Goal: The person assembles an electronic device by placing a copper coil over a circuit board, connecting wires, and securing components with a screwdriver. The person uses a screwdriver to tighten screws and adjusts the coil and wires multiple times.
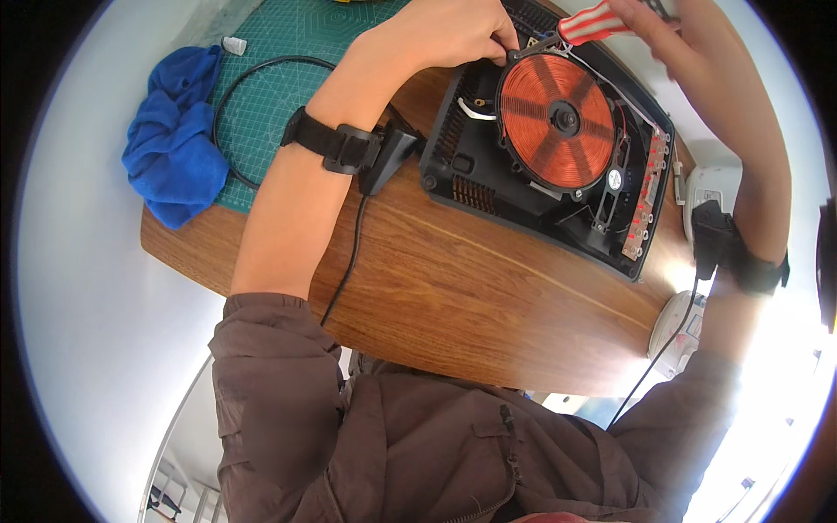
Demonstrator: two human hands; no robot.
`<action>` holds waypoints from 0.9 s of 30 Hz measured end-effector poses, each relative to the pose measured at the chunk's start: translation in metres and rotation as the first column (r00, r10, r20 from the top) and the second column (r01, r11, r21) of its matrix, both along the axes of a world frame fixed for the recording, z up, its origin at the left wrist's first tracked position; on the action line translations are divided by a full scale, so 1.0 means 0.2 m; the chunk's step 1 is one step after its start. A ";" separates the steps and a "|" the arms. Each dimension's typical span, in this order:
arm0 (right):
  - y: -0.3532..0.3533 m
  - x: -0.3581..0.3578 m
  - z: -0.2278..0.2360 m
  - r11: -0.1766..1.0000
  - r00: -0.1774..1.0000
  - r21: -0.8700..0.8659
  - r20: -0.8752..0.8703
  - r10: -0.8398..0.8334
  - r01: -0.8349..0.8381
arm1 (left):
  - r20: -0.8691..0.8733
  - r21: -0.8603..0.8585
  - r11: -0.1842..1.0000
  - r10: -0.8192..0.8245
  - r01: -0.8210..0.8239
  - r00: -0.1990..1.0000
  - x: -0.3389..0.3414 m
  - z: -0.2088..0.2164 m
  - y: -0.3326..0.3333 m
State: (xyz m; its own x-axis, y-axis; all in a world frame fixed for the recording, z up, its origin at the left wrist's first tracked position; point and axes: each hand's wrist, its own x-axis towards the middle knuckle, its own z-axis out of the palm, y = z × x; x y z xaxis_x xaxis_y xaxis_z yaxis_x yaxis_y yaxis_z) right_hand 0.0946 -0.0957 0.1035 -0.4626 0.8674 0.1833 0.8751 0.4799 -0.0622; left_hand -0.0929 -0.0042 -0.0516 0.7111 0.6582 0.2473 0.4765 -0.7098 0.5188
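An induction cooker base (pixel 475 161) lies opened on the wooden table, its round copper coil (pixel 534 131) exposed. My right hand (pixel 660 37) is at the far right, holding a screwdriver with a red-and-white striped handle (pixel 593 23). The shaft slants down to the left, its tip by the coil's far-left rim. Close to that tip, my left hand (pixel 458 33) has its fingers pinched together at the coil's edge. Whatever is between those fingertips is hidden. Along the cooker's right side runs a narrow circuit board (pixel 647 196) with red parts.
A green cutting mat (pixel 270 109) covers the far left of the table (pixel 436 270), with a blue cloth (pixel 179 139) and a looped black cable (pixel 218 118) on it. White rounded devices (pixel 676 336) stand beyond the right edge. Wrist straps with cables are on both my forearms.
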 end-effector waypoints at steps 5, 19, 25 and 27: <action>-0.04 -0.23 0.09 0.964 0.962 0.010 -0.071 -0.265 0.266 | -0.033 -0.005 1.000 0.028 -0.028 0.999 0.00 -0.02 0.00; 0.04 0.05 -0.03 0.982 0.979 -0.038 -0.083 -0.188 0.186 | -0.032 0.012 1.000 -0.001 0.001 1.000 0.01 0.03 -0.01; 0.05 -0.18 0.05 0.933 0.907 -0.090 -0.218 -0.361 0.349 | -0.017 0.002 1.000 0.000 0.000 1.000 -0.02 0.01 -0.01; 0.10 0.04 -0.05 0.987 0.980 0.078 -0.153 -0.127 0.140 | -0.033 0.009 1.000 -0.020 0.020 0.999 0.00 0.04 -0.02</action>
State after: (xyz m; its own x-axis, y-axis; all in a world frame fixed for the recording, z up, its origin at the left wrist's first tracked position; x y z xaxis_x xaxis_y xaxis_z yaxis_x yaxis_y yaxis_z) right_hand 0.1033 -0.0759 0.0927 -0.3062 0.8970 0.3189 0.9161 0.3687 -0.1574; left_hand -0.0938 -0.0073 -0.0435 0.7320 0.6415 0.2297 0.4788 -0.7241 0.4965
